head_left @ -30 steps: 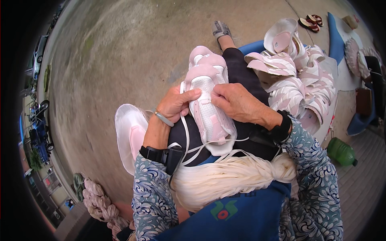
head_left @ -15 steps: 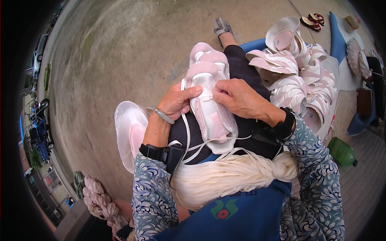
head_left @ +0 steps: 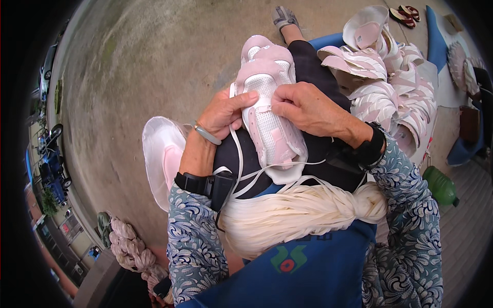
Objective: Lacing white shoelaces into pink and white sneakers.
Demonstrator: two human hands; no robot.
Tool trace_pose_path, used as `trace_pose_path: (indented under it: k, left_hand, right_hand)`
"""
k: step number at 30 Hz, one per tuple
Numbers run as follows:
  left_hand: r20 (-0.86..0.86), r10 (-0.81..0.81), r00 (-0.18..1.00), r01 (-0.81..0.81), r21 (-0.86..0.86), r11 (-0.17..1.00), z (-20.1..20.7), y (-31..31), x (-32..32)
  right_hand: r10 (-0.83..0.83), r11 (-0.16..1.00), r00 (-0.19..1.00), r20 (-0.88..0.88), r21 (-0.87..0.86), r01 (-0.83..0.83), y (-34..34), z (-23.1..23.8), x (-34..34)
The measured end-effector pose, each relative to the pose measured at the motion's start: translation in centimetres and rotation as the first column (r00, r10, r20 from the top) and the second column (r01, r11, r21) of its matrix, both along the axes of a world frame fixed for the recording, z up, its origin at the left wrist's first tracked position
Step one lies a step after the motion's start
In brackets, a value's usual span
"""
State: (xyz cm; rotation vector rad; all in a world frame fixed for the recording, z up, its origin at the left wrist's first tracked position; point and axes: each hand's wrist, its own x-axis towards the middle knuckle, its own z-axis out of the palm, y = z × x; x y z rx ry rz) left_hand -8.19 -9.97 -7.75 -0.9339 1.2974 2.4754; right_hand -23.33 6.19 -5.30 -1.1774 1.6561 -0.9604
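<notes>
A pink and white mesh shoe upper (head_left: 269, 138) lies lengthwise over my lap, its toe pointing away from me. My left hand (head_left: 224, 110) grips its left edge, thumb on top and fingers curled beneath. At the right edge of the lacing opening, my right hand (head_left: 308, 108) is closed in a pinch; its fingertips hide what is between them. A white shoelace (head_left: 239, 159) hangs from the left side of the upper and loops back over my lap. Nearer my body lies a thick tied bundle of cream laces (head_left: 287, 218).
To the right sits a pile of pink and white shoe uppers (head_left: 375, 105). One more upper (head_left: 162, 156) is left of my left forearm. Stacked uppers (head_left: 128, 246) stand lower left. A green plastic bottle (head_left: 440, 186) lies at right; sandals (head_left: 403, 18) are far right.
The view has shifted slightly, so the upper and both hands sit a little higher in the picture. Both hands keep nearly the same hold on the upper.
</notes>
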Motion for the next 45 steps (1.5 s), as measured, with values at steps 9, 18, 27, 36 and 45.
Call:
trace_pose_path:
  k: [9, 18, 27, 36, 45]
  left_hand:
    - [0.009, 0.004, 1.0, -0.004, -0.008, 1.0, 0.1, 0.1, -0.1]
    - [0.002, -0.001, 1.0, 0.001, 0.013, 1.0, -0.2, -0.2, 0.2]
    - [0.039, 0.039, 0.998, -0.04, 0.015, 0.999, 0.3, 0.0, -0.1]
    - [0.012, 0.056, 0.998, -0.056, 0.018, 0.998, 0.7, 0.3, -0.2]
    - [0.036, 0.043, 0.998, -0.042, -0.02, 0.999, 0.4, 0.2, 0.0]
  right_hand:
    - [0.047, 0.961, 0.941, -0.334, -0.241, -0.133, -0.2, -0.9, -0.3]
    - [0.055, 0.998, 0.992, -0.116, -0.037, -0.06, -0.2, -0.2, -0.1]
    - [-0.042, 0.972, 0.988, -0.148, -0.235, 0.006, 0.3, -0.6, 0.4]
    - [-0.158, 0.951, 0.961, -0.226, -0.297, 0.086, -0.1, 0.0, 1.4]
    - [-0.148, 0.969, 0.949, -0.278, -0.234, 0.083, 0.8, -0.5, 1.4]
